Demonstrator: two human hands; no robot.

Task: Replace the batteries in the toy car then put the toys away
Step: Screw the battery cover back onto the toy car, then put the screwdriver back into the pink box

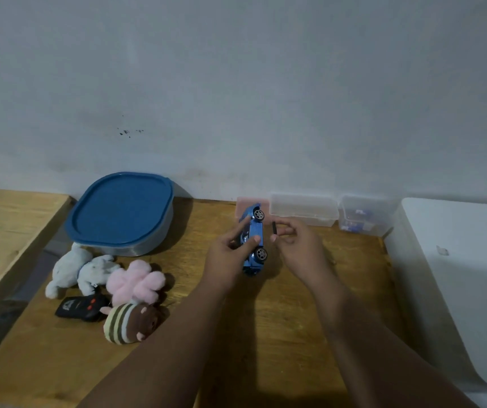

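Observation:
My left hand (230,254) grips the blue toy car (254,237), tipped on its side with its wheels facing right, above the wooden table (280,319). My right hand (298,242) pinches a small dark flat piece (274,228), held upright just right of the car; whether it is a battery cover or a battery I cannot tell. To the left lie a black remote control (80,309), a white plush (74,270), a pink plush (135,279) and a striped brown plush (130,322).
A grey container with a blue lid (121,210) stands at the back left. Against the wall are a pink box (243,206), a clear lidded box (304,209) and a clear box with small blue items (360,216). A large white bin (466,275) fills the right.

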